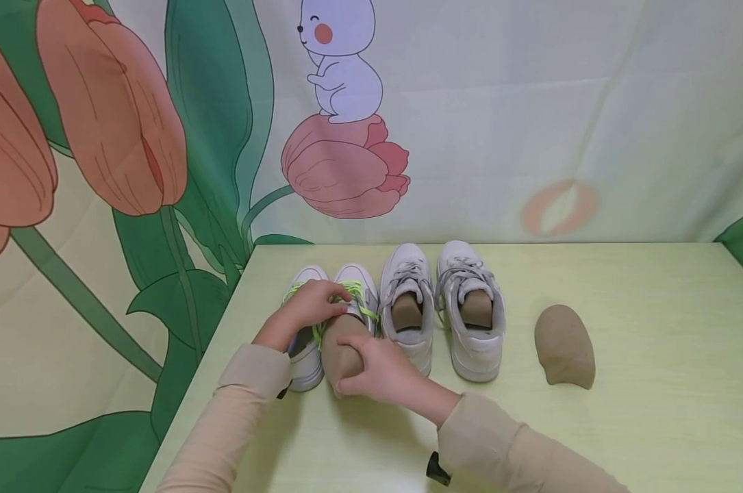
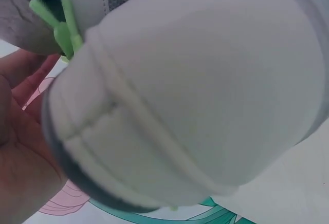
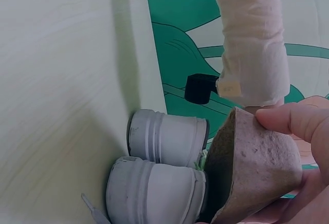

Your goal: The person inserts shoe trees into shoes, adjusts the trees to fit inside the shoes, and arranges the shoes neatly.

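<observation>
On the surface [image 1: 655, 424], the second white shoe [image 1: 357, 274] from the left has the brown insert [image 1: 339, 342] at its opening; easing it in straight, rounded end first, should work best. The right hand [image 1: 377, 370] grasps the insert between thumb and fingers. The left hand [image 1: 312, 303] should guard the green laces [image 1: 368, 313]; whether its fingers pinch anything, I cannot tell.

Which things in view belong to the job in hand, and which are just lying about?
Apparently part of the job:
right hand, gripping a held brown insert
left hand, by the green-laced shoes
grey-laced shoes, with inserts inside
loose brown insert, untouched

Just surroundings; nothing looks stray:
table
printed backdrop
</observation>
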Action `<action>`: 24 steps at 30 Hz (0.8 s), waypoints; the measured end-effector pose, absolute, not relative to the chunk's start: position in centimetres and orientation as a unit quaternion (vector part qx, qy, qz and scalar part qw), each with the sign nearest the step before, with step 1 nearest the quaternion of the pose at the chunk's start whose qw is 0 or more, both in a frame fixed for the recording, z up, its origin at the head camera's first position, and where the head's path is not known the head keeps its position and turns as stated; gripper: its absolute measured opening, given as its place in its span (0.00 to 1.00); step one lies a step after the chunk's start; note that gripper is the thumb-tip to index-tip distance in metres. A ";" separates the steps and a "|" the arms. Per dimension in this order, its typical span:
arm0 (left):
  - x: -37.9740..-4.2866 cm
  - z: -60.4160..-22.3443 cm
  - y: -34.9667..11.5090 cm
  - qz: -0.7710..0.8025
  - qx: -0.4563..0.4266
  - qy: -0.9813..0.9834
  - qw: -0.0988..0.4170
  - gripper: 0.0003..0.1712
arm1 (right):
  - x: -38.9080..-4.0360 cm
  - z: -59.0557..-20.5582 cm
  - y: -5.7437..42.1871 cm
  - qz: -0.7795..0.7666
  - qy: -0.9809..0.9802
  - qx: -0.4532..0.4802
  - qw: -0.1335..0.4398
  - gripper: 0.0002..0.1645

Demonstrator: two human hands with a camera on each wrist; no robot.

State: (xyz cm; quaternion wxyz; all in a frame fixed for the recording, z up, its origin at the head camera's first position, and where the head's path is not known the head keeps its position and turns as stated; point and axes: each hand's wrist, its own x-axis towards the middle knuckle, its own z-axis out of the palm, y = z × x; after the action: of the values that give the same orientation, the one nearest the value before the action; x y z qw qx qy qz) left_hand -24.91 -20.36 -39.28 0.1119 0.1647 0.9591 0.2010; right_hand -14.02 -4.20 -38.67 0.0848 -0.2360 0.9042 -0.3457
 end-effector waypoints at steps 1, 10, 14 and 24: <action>-24.9 -39.3 -20.4 0.202 0.168 0.959 0.111 0.12 | -14.0 -38.7 -4.2 -0.347 0.904 -0.236 0.084 0.37; -24.6 -39.3 -20.5 0.206 0.186 0.954 0.108 0.16 | -13.2 -38.2 -3.7 -0.332 0.904 -0.255 0.083 0.37; -24.3 -39.6 -20.2 0.185 0.205 0.958 0.083 0.22 | -12.9 -38.2 -3.3 -0.329 0.903 -0.264 0.084 0.36; -24.2 -41.3 -19.2 0.045 0.190 0.981 -0.006 0.13 | -12.4 -38.0 -2.6 -0.336 0.896 -0.279 0.079 0.35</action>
State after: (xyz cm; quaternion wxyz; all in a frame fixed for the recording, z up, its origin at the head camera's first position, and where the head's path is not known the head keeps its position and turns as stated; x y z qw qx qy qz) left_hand -24.21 -19.18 -41.32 -0.0064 0.1896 0.9808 0.0447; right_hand -12.38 -2.60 -38.02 0.0787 -0.2786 0.8963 -0.3360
